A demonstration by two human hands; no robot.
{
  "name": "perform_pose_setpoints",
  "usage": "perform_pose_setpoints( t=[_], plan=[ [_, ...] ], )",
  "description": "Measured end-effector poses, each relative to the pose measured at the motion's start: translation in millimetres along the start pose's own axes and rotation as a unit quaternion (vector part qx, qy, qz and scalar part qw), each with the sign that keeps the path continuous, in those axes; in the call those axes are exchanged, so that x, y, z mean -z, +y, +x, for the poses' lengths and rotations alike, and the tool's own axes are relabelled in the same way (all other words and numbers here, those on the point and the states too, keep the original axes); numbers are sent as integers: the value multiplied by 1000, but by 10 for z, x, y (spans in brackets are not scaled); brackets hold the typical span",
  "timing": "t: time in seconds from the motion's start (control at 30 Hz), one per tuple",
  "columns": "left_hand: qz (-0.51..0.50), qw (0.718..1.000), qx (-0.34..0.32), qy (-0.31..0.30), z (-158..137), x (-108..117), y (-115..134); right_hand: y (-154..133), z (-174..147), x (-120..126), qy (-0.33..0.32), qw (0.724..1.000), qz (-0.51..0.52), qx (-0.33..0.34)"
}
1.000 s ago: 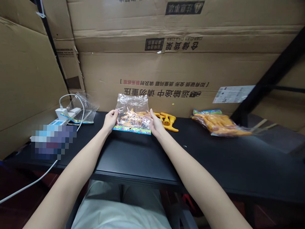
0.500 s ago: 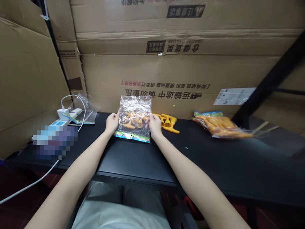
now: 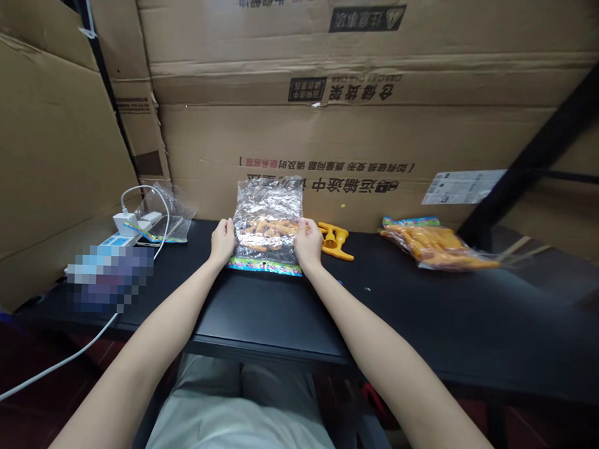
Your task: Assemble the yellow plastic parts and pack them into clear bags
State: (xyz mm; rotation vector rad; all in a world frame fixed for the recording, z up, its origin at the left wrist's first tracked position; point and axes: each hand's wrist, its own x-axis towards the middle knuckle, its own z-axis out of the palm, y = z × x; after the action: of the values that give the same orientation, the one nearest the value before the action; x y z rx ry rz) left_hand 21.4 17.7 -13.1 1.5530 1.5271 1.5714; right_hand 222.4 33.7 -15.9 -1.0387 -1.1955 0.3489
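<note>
A clear plastic bag (image 3: 270,196) is held up above the black table, its colourful printed strip at the lower edge. My left hand (image 3: 223,243) pinches the bag's left side, and my right hand (image 3: 308,244) grips its right side. Orange plastic pieces show through or inside the film; which of the two, I cannot tell. Just right of my right hand, orange plastic pieces (image 3: 336,242) with curved arms lie on the table. What they are exactly is unclear.
A filled clear bag of orange pieces (image 3: 434,245) lies at the right. On the left are a power strip (image 3: 116,240) with a white cable, a crumpled clear bag (image 3: 174,227) and a blurred-out item (image 3: 109,277). Cardboard (image 3: 283,132) stands behind the black table (image 3: 271,315).
Both hands have moved the bag slightly up and to the right, and its top edge stands higher against the cardboard. It now covers less of the table in front.
</note>
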Motion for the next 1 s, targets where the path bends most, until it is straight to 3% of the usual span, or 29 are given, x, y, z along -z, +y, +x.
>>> perform_pose_setpoints(
  t=[0.13,0.3,0.5,0.73,1.0],
  plan=[
    [-2,999,-34,-26,1,-47,-24,0,32,33,32,999,6,-6],
    [-26,998,-51,-12,62,-63,-56,12,65,41,36,999,-12,-3],
    [-105,994,17,-37,74,-45,-46,20,84,45,27,999,-1,26],
    [-219,964,147,-32,162,43,-23,-5,76,58,-79,995,56,28],
    [-235,964,115,57,213,70,-50,-91,-7,47,-164,977,120,-64]
  ],
)
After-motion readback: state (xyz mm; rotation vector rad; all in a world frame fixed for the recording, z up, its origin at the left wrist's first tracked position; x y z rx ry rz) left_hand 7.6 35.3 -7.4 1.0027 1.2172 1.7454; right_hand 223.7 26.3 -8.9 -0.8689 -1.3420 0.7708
